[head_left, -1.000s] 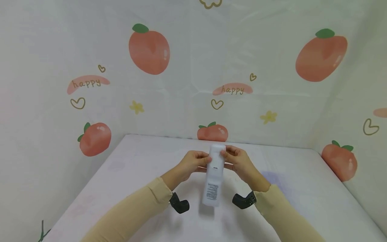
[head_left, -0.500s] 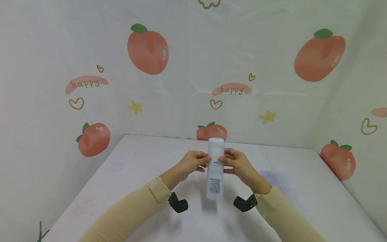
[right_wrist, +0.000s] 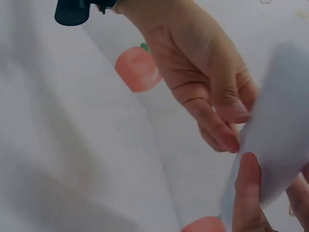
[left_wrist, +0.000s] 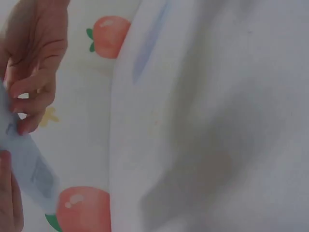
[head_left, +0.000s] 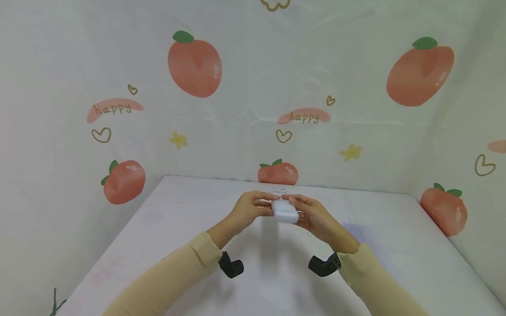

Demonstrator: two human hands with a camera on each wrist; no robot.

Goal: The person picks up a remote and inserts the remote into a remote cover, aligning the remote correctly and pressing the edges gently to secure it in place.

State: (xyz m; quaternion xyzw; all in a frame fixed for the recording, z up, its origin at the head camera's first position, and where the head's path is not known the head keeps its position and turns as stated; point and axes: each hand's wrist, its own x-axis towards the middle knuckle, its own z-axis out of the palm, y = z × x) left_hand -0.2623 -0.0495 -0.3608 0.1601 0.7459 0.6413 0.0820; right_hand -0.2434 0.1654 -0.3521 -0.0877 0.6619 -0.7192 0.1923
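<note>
A white remote control [head_left: 285, 213] is held up over the table between both hands, with one rounded end pointing at the head camera. My left hand [head_left: 246, 210] grips its left side, and my right hand [head_left: 318, 219] grips the right side. In the left wrist view the remote's back [left_wrist: 26, 162] shows a small latch mark and a grey printed label. Seen from the right wrist, the remote's smooth pale surface [right_wrist: 280, 121] is tilted, fingers of both hands along its edges; its button side is hidden.
A white-covered table [head_left: 189, 206] lies beneath the hands, their shadows falling on it. Behind it hangs a white curtain [head_left: 237, 131] printed with red fruit, hearts and "happy". Black wrist cameras [head_left: 231, 265] sit on both forearms.
The remote was held upright with its labelled back facing the head camera. It has since tipped so that one end faces the camera; the hands stay at nearly the same place.
</note>
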